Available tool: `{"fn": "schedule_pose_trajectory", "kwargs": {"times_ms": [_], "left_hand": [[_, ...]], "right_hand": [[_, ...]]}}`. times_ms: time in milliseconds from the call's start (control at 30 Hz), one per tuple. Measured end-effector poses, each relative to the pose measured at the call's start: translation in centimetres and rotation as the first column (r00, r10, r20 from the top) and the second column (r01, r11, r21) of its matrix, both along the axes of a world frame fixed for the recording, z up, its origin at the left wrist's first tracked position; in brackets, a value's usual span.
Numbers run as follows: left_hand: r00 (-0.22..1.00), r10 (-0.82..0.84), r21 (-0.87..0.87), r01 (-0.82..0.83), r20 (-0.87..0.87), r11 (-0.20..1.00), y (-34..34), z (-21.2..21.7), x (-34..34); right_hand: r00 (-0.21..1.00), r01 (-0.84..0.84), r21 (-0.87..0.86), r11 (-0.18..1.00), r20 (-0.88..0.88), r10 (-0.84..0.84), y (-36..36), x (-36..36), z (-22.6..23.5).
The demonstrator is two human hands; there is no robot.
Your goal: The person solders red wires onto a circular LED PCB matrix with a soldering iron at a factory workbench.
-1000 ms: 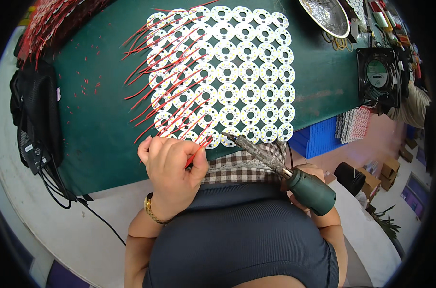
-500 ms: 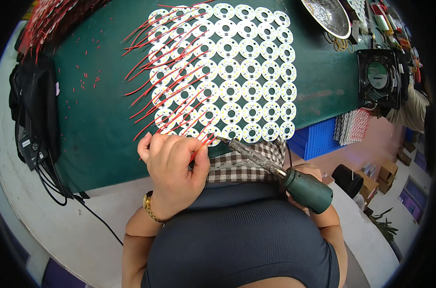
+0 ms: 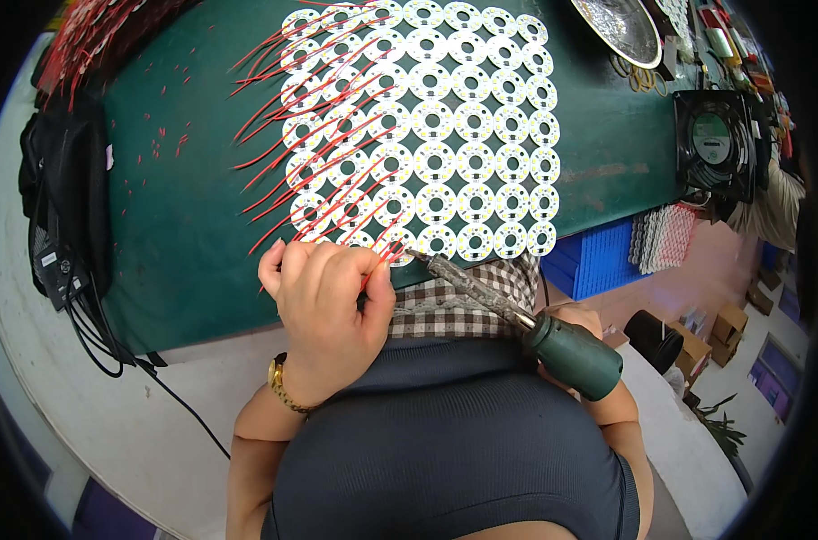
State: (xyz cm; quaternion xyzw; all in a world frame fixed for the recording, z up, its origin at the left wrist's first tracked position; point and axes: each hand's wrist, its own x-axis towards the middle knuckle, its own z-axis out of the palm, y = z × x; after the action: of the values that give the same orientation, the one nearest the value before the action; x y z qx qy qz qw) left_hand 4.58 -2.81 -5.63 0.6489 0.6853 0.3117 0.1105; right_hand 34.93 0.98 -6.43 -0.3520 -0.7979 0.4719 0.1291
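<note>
White ring-shaped LED boards (image 3: 475, 204) lie in a tight grid of rows on the green table mat (image 3: 202, 270). Red wires (image 3: 274, 202) stick out leftward from the boards in the left columns. My left hand (image 3: 328, 301) is closed in a pinch on red wire ends over a board (image 3: 393, 256) in the nearest row. Wrapped round the green handle of a soldering iron (image 3: 575, 358), my right hand (image 3: 578, 319) is mostly hidden behind it. The iron's dark tip (image 3: 415, 256) points left and meets that board beside the wires; exact contact cannot be made out.
A bundle of red-wired boards (image 3: 85, 40) lies far left, above a black bag (image 3: 65, 198) with cables. Red wire scraps dot the mat. At right stand a black fan (image 3: 715, 144), a metal bowl (image 3: 618, 31) and blue trays (image 3: 598, 256). Another person's sleeve (image 3: 773, 211) shows beyond.
The grid of boards sits slightly higher in the picture. Both hands stay almost in place, with the iron's tip still at the same board.
</note>
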Motion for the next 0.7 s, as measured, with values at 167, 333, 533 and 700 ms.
{"fn": "schedule_pose_trajectory", "kwargs": {"times_ms": [167, 333, 533, 700], "left_hand": [[1.000, 0.004, -0.003, -0.004, -0.004, 1.000, 0.0, 0.0, 0.0], [1.000, 0.000, 0.011, 0.000, -0.019, 1.000, -0.1, -0.1, 0.1], [1.000, -0.001, 0.020, 0.001, -0.023, 1.000, -0.1, -0.2, 0.0], [1.000, -0.001, 0.025, 0.001, -0.021, 1.000, -0.2, -0.4, 0.0]], "right_hand": [[0.995, 0.010, 0.011, 1.000, 0.099, -0.011, -0.3, 0.4, -0.4], [0.996, 0.009, -0.009, 1.000, 0.091, -0.008, -0.3, 0.5, -0.8], [0.995, -0.080, 0.136, 0.988, 0.066, 0.071, 0.3, 0.5, -0.1], [0.996, -0.080, 0.046, 0.996, -0.026, 0.081, 1.2, -0.4, 2.0]]}}
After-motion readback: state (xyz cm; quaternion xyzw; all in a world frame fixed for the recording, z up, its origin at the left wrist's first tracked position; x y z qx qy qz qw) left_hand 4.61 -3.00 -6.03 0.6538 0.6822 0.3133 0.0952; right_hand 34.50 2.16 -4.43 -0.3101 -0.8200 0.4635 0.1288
